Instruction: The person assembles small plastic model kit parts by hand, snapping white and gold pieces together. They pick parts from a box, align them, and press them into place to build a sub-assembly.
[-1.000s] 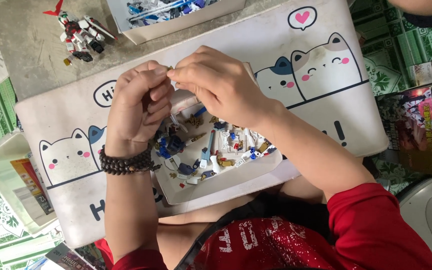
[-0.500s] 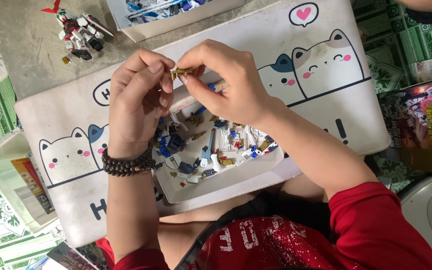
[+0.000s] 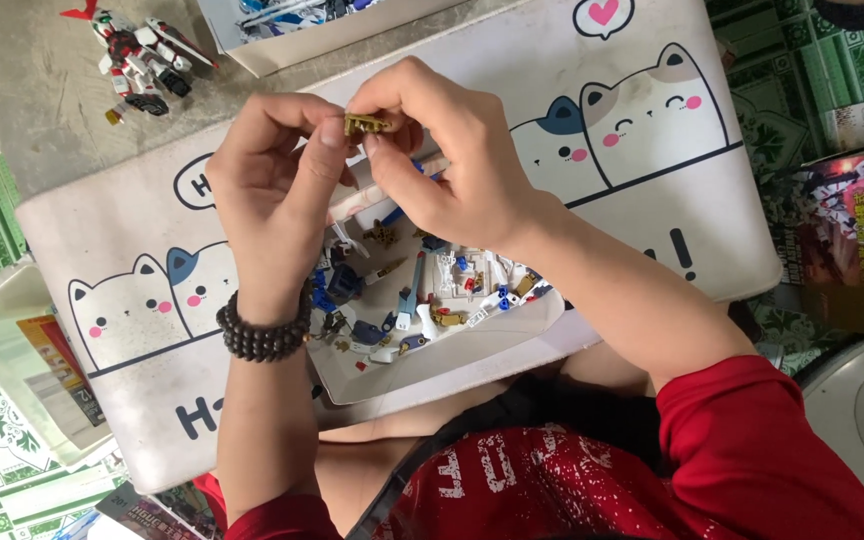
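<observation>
Both of my hands meet above a white tray (image 3: 472, 355) of small blue, white and gold model parts. My left hand (image 3: 272, 190), with a dark bead bracelet at the wrist, and my right hand (image 3: 442, 150) pinch a small gold plastic piece (image 3: 367, 124) between their fingertips. The piece is held over the far edge of the tray, above a white mat with cartoon cats (image 3: 612, 110).
A red, white and black robot model (image 3: 137, 55) lies on the grey floor at the top left. A box of parts (image 3: 302, 30) sits at the top edge. A white box with a booklet (image 3: 22, 360) is on the left. Printed boxes (image 3: 842, 240) lie at the right.
My hands rose from just over the tray and moved slightly apart, and the gold piece now shows between the fingertips of both.
</observation>
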